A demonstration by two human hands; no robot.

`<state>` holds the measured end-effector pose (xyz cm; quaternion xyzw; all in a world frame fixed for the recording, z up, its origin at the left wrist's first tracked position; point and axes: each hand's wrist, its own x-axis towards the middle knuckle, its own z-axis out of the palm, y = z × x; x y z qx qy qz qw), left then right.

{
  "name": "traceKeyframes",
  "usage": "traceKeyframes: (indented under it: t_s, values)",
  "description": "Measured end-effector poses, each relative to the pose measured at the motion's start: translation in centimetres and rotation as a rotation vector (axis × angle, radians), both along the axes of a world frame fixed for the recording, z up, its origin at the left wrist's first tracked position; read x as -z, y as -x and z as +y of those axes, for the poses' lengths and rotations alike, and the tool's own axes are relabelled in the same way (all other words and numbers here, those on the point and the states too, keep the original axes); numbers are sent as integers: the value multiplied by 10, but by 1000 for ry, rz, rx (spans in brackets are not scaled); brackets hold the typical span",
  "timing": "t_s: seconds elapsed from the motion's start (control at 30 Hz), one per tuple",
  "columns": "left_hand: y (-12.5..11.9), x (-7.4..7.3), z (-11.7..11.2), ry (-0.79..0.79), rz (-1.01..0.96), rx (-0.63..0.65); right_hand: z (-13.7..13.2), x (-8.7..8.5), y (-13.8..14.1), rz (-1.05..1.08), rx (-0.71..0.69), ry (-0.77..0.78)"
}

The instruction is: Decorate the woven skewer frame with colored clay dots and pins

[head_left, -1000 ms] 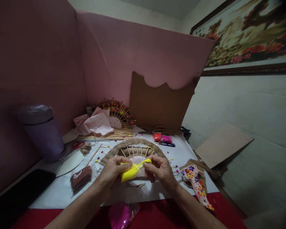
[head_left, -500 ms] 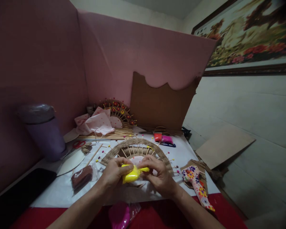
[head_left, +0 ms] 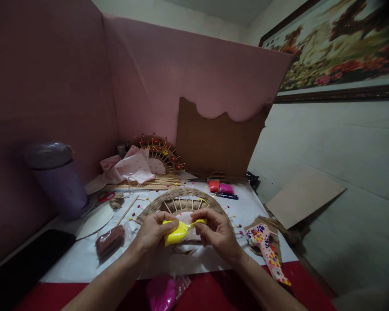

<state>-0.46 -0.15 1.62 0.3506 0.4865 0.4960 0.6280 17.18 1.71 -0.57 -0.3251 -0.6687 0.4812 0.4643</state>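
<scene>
Yellow clay packet [head_left: 179,232] is pinched between left hand [head_left: 153,235] and right hand [head_left: 218,233], both closed on it, above the woven half-disc [head_left: 181,199] near the surface's front edge

From my seat I see two bare forearms entering from the lower edge of the frame, no sleeves, no watch or bracelet showing. The left hand [head_left: 152,235] and right hand [head_left: 218,233] are bare too, ungloved, without visible rings.
</scene>
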Motion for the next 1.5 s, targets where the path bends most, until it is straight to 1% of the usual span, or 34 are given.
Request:
traceKeyframes:
  t_s: [0.1,0.17,0.23,0.3,0.43,0.53,0.63,0.8,0.87,0.93,1.0,1.03,1.1,1.17,1.23,1.33,1.5]
  values:
    - [0,1,0,1,39,-36,-4,-5,0,-139,25,-189]
    - [-1,3,1,-20,31,-40,-6,-7,0,-251,45,-268]
    - [-1,6,1,-45,3,-28,-7,-8,1,-337,66,-301]
    - [0,8,2,-61,-19,-20,-8,-6,1,-381,78,-318]
    - [1,5,1,-52,7,-29,-8,-5,2,-356,65,-304]
    - [0,1,-1,-35,24,-19,-9,-6,2,-270,44,-250]
    - [-1,0,-2,-44,16,-8,-10,-2,4,-158,76,-184]
    - [-3,-3,-2,-20,30,-7,-4,6,8,178,112,84]
    - [-2,-5,-2,-12,26,-38,1,4,5,340,154,165]
    - [-1,-6,-1,-6,17,-95,6,-3,-1,512,198,242]
    - [1,-7,0,-2,9,-146,10,-10,-6,645,199,278]
    - [1,-7,1,-9,1,-158,11,-12,-8,665,178,279]
    - [2,-6,1,-49,-25,-149,11,-12,-8,620,158,273]
    - [3,-3,1,-112,-42,-117,8,-9,-5,489,134,243]
    - [4,1,1,-165,-8,-85,4,-5,-2,334,85,172]
    - [5,6,2,-225,65,-36,-3,-3,3,159,120,49]
    - [6,11,2,-280,95,1,-10,-3,3,-7,197,-54]
